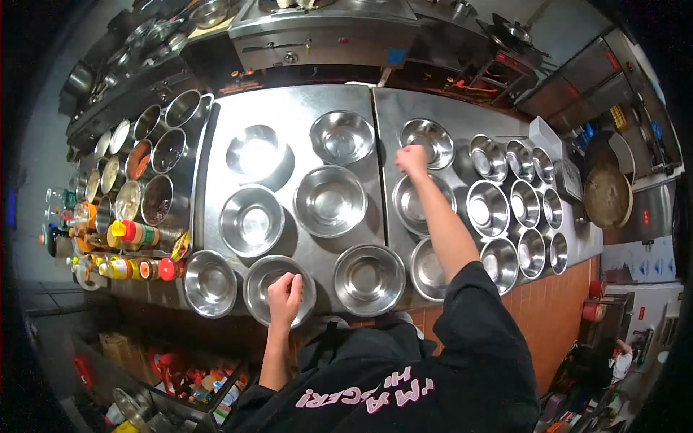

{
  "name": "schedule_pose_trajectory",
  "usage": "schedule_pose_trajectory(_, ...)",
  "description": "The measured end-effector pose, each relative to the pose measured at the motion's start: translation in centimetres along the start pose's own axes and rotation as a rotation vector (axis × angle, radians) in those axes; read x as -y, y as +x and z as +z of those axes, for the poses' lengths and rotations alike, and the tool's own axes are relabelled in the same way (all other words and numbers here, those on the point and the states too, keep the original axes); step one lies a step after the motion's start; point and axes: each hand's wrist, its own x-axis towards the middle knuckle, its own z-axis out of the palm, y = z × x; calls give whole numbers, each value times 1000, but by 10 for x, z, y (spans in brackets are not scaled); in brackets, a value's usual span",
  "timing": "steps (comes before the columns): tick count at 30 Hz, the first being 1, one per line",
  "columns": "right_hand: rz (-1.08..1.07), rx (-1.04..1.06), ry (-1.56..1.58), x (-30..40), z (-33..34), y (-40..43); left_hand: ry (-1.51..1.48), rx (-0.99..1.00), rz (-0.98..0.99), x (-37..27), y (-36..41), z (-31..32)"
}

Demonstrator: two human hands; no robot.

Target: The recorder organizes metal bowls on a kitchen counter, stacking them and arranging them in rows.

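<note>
Several stainless steel bowls stand in rows on the steel table. My left hand (285,295) is over a bowl (256,281) near the table's front edge, its fingers curled and no object visible in it. My right hand (412,161) reaches far forward, curled and slightly blurred, at the left edge of a steel bowl (436,138); whether it grips anything cannot be told. Below that hand, my forearm partly covers two more bowls, one in the middle row (410,203) and one at the front (426,270). Between my arms stand a large bowl (330,201) and a front bowl (369,280).
Steel containers of sauces and seasonings (168,150) and bottles (142,233) crowd the left side. Smaller steel bowls (488,208) line the right, with a wok (607,196) beyond. A steel stove (325,46) stands across the aisle. A seam (379,162) divides the tabletop.
</note>
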Motion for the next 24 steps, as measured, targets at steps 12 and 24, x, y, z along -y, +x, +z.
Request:
schedule_pose_trajectory(12,393,196,469,-120,-103,70,321,-117,-13,-15,-85,93)
schedule_pose_trajectory(24,-13,353,448,-67,-188,-99,-119,-163,1,-51,-82,149)
